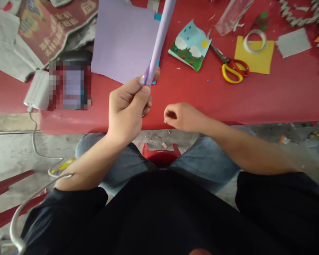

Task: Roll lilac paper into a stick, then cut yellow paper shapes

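My left hand [130, 108] is closed round the lower end of a rolled purple paper tube [159, 44], which points up and away over the red table [255, 99]. Behind the tube lies a flat purple sheet [122, 39] with bits of blue paper at its right edge. My right hand [184, 117] is near the table's front edge, to the right of the left hand and apart from the tube. Its fingers are curled to a pinch, with a tiny pale bit at the fingertips that is too small to name.
Scissors [231, 65] with red and yellow handles lie beside yellow paper [267, 62] bearing a tape roll [244, 44]. A painted picture [190, 46] is nearer the middle. Left are a phone [73, 86], a white power bank [38, 90] with a cable, and crumpled paper [5, 46].
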Motion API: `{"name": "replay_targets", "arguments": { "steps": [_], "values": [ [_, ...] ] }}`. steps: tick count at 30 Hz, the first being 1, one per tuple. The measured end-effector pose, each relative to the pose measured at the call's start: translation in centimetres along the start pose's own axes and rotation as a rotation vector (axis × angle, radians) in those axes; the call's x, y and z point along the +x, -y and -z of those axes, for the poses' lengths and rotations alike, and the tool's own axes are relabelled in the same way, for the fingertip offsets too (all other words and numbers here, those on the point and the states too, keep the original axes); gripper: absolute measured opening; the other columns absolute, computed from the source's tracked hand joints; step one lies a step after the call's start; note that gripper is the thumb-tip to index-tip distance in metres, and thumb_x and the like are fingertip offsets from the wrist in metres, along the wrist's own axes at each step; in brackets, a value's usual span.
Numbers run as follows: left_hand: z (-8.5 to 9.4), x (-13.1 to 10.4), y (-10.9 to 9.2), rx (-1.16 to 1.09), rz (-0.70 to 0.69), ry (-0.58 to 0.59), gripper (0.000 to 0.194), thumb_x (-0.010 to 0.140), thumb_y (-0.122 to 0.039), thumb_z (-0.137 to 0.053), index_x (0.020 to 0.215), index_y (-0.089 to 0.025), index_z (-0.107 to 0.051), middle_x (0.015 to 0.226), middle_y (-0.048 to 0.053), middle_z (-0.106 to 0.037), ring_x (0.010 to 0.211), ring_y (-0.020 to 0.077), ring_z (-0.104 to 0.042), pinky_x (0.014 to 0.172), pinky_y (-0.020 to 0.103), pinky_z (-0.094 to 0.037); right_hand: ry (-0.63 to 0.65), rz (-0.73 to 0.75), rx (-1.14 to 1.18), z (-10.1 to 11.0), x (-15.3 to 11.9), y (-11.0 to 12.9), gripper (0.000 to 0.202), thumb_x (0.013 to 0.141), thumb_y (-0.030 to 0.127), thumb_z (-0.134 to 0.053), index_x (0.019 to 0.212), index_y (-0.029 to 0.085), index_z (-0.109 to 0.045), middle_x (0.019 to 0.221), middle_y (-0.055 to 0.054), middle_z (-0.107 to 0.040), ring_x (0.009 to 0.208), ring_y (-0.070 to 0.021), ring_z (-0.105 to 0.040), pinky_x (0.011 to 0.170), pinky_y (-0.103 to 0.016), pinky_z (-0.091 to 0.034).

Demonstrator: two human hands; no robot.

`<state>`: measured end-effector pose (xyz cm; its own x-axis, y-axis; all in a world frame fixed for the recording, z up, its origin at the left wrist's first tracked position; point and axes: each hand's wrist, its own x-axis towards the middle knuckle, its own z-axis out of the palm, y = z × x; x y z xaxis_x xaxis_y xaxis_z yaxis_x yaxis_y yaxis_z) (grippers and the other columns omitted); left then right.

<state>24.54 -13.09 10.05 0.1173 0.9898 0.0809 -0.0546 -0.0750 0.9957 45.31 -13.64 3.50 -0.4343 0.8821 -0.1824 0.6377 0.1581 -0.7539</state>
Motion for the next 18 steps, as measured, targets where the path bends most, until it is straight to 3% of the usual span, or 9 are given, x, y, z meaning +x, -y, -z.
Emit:
{"name": "replay_targets", "arguments": {
  "steps": [3, 8, 10, 12, 15, 18],
  "values": [
    [0.2, 0.0, -0.3, 0.025, 0.014, 0.018, 0.020, 0.099, -0.040, -0.070, 0.109, -0.027, -0.082, 0.069, 0.003, -0.068, 0.062, 0.0159, -0.059, 0.048, 0.030, -0.039, 0.159, -0.020, -0.237, -1.4, 0.1, 0.3, 0.010, 0.093, 0.021, -0.062, 0.086, 0.022, -0.069, 0.089, -0.002, -0.077, 0.075, -0.0168, -0.063, 0.072, -0.033, -0.040],
    [0.2, -0.2, -0.6, 0.023, 0.026, 0.030, 0.022, 0.101, -0.042, -0.069, 0.103, -0.024, -0.081, 0.071, 0.004, -0.069, 0.063, 0.0155, -0.062, 0.049, 0.029, -0.040, 0.152, 0.020, -0.369, -2.7, 0.1, 0.6, 0.012, 0.097, 0.023, -0.058, 0.093, 0.022, -0.070, 0.096, -0.003, -0.078, 0.079, -0.0177, -0.064, 0.079, -0.035, -0.036],
    [0.3, -0.2, -0.5, 0.008, 0.029, 0.034, 0.022, 0.100, -0.041, -0.070, 0.104, -0.024, -0.081, 0.073, 0.004, -0.070, 0.063, 0.0149, -0.061, 0.049, 0.028, -0.040, 0.119, 0.062, -0.472, -2.8, -0.1, 0.8, 0.016, 0.100, 0.024, -0.056, 0.100, 0.022, -0.072, 0.100, -0.005, -0.078, 0.082, -0.0193, -0.065, 0.079, -0.036, -0.034],
    [0.3, -0.2, -0.5, -0.005, 0.028, 0.041, 0.020, 0.100, -0.040, -0.070, 0.104, -0.024, -0.082, 0.072, 0.004, -0.069, 0.062, 0.0145, -0.060, 0.049, 0.028, -0.040, 0.061, 0.101, -0.578, -2.7, -0.4, 1.1, 0.026, 0.102, 0.026, -0.055, 0.120, 0.022, -0.073, 0.107, -0.009, -0.078, 0.085, -0.0219, -0.067, 0.080, -0.038, -0.034],
    [0.3, -0.2, -0.5, -0.019, 0.032, 0.051, 0.019, 0.100, -0.036, -0.069, 0.101, -0.023, -0.082, 0.070, 0.003, -0.065, 0.060, 0.0134, -0.057, 0.050, 0.028, -0.041, -0.032, 0.132, -0.602, -1.7, -0.7, 1.6, 0.044, 0.102, 0.035, -0.061, 0.144, 0.022, -0.063, 0.110, -0.010, -0.078, 0.087, -0.0244, -0.068, 0.081, -0.039, -0.036],
    [0.2, -0.4, -0.5, -0.015, 0.066, 0.075, 0.020, 0.100, -0.033, -0.067, 0.105, -0.022, -0.083, 0.069, 0.003, -0.062, 0.059, 0.0128, -0.054, 0.050, 0.027, -0.041, -0.178, 0.143, -0.354, 0.1, -1.3, 2.3, 0.030, 0.100, 0.042, -0.067, 0.122, 0.022, -0.073, 0.094, -0.004, -0.075, 0.078, -0.0196, -0.065, 0.079, -0.037, -0.043]
  ]
}}
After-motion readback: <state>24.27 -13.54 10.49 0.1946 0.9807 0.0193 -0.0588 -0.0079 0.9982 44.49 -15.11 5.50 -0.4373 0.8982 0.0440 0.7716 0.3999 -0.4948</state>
